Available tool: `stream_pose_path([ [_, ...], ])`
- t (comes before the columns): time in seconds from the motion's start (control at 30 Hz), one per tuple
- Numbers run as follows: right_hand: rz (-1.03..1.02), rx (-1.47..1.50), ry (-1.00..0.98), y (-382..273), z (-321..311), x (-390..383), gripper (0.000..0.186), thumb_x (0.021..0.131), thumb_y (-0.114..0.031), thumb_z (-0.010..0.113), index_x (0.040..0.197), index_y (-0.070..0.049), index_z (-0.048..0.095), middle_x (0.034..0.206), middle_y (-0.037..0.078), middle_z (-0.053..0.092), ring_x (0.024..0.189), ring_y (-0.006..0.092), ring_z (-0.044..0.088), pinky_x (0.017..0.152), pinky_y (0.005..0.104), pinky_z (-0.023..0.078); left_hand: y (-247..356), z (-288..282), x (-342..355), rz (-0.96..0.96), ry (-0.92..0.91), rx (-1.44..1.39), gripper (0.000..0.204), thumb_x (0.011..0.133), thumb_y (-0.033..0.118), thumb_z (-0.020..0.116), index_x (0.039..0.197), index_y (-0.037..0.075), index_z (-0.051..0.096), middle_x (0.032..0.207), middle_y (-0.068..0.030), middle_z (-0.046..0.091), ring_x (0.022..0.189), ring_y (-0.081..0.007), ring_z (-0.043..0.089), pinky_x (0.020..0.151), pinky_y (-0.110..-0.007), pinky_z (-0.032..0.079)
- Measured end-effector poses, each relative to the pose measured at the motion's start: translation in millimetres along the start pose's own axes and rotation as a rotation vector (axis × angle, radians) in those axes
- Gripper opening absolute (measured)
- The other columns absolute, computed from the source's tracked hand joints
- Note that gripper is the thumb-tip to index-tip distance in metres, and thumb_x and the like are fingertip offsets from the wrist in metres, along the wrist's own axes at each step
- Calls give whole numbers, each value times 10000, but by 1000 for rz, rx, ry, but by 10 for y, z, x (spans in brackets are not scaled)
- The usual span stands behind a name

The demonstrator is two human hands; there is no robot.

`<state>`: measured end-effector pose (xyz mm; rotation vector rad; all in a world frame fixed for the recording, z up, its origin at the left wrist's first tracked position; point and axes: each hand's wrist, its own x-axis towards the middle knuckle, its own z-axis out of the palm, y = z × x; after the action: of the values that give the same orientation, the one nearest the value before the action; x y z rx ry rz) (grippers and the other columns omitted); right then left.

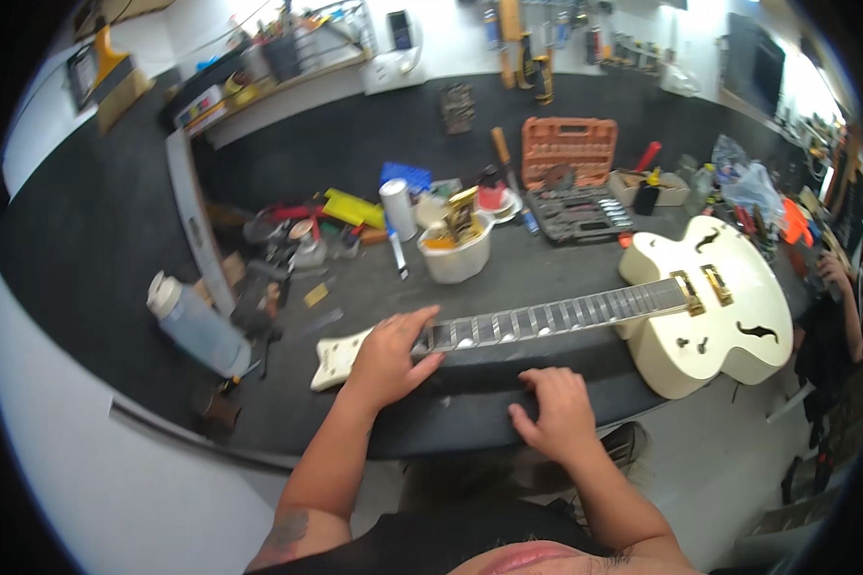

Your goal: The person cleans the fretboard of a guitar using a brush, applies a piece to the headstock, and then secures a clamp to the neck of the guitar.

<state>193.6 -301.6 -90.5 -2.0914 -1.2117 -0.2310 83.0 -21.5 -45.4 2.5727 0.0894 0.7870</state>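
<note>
A cream hollow-body electric guitar (686,359) without strings lies face up across the bench, body to the right and bare headstock (338,356) to the left. My left hand (385,359) straddles its neck beside the headstock, fingers across the far side and thumb along the near side. It hides the nut end of the fretboard (556,314). Near the front edge of the bench, my right hand (558,412) rests below the neck with fingers loosely spread and nothing in them. Two gold-framed pickups (702,290) sit on the body.
Behind the neck stand a white tub (458,261) of items and a white roll (398,211). An orange socket-set case (571,153) lies unfolded at the back. A water bottle (199,326) stands left. Loose tools and plastic bags (753,187) crowd both sides. Another person (829,335) is at far right.
</note>
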Motion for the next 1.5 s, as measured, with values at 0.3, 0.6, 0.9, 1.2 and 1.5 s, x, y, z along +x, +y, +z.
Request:
stream_pose_path([
  [0.3,-115,-56,1,-90,11,19,402,759,-301,870,1061,-79,725,1038,77,661,1017,315,606,905,441,457,-62,-75,-64,50,-22,19,483,825,158,840,1269,51,683,1198,-164,743,1141,-389,690,1040,-474,528],
  [0.6,-120,-85,-52,6,25,50,527,763,-402,889,1138,-80,708,1105,105,646,1053,331,598,923,458,455,-63,44,-34,-55,3,-47,506,809,123,832,1283,29,678,1209,-187,739,1150,-389,694,1015,-448,542],
  [0.9,-145,-14,-26,121,-57,-30,415,816,-433,868,981,-86,712,1073,70,656,1048,292,605,935,428,466,9,56,38,-28,-31,45,478,779,105,835,1216,-9,680,1127,-194,731,1033,-373,719,926,-411,559],
  [1.2,-50,193,-72,212,-62,-65,255,837,-248,846,976,-96,696,1042,62,654,1003,288,615,917,409,469,46,104,29,-17,-24,43,465,834,173,850,1233,5,681,1117,-200,730,1034,-407,690,912,-457,546],
  [1.5,138,516,-47,396,-54,-89,151,914,-124,763,987,-30,670,1002,118,659,942,287,671,835,399,544,281,172,212,53,-149,181,515,845,129,836,1312,37,641,1165,-191,724,1070,-410,687,935,-476,539],
])
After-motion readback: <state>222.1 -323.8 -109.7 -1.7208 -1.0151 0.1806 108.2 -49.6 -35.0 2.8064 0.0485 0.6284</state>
